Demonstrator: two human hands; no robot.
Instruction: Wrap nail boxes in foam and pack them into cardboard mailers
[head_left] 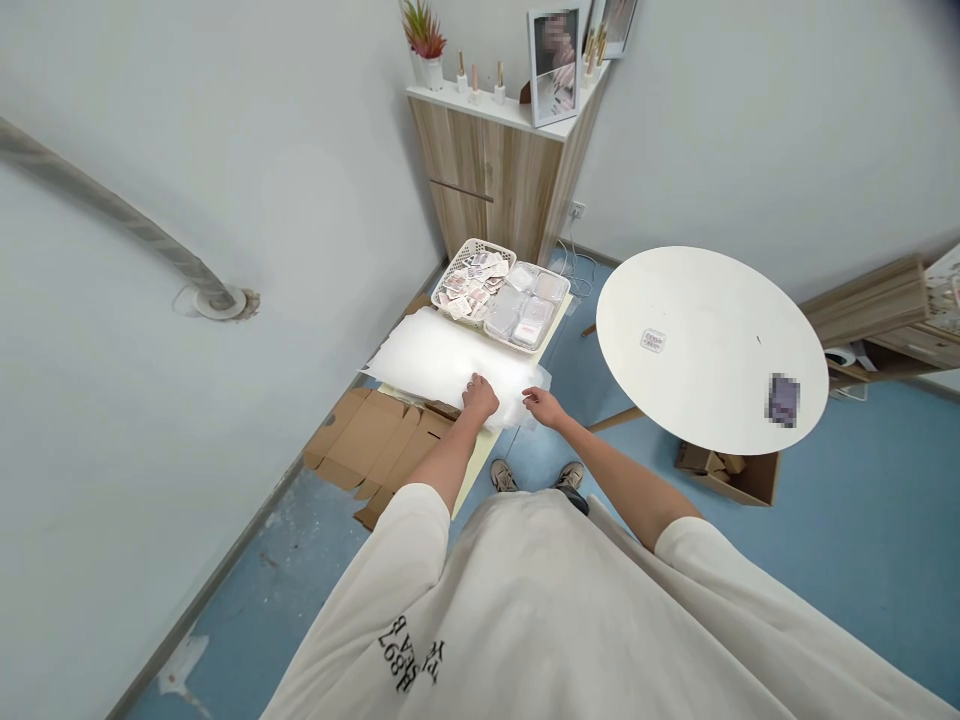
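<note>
A pile of thin white sheets [427,350] with a translucent, uneven right edge lies across the low surface in front of me; the material could be plastic or foam. My left hand [481,396] rests on it near the middle, its fingers bent together against the top sheet. At the right edge is my right hand [543,408], with thumb and fingers slightly apart and nothing visible between them. Beyond the sheets sit a cream basket [442,290] of small printed packets [472,285] and a clear tray [517,345] with several clear plastic boxes [504,310].
Flattened brown cardboard [375,430] lies left, by the wall. A round white table [697,300] on the right bears a small clear case [653,341] and a blurred dark item [783,400]. Below stands an open carton [754,480]. A wooden cabinet [495,170] rises behind the basket.
</note>
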